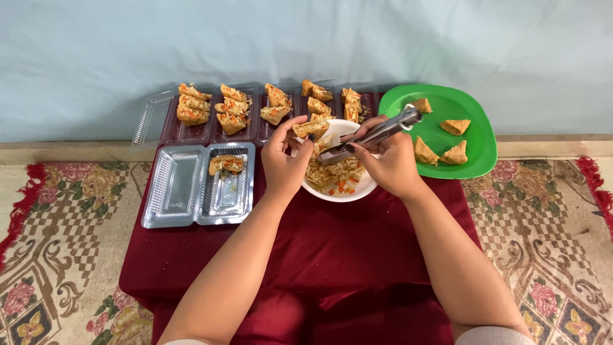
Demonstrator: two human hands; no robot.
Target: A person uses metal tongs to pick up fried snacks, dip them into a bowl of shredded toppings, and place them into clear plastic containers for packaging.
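Head view, looking down on a low worktop (306, 255) draped in dark red cloth. At centre frame the left hand (284, 160) pinches a stuffed tofu piece (311, 128) between thumb and fingertips, holding it just above the far rim of a white bowl (345, 191) of shredded vegetable filling (335, 176). The right hand (389, 166) closes its grip around metal tongs (377, 134), whose tips point down-left into the filling. Right of the bowl, a green plate (482, 137) carries unfilled tofu triangles. Along the upper edge, a row of clear plastic trays (182, 131) holds filled pieces; at left, an open clear plastic container (175, 185) holds one filled piece (226, 164). A patterned rug (64, 211) lies beneath.
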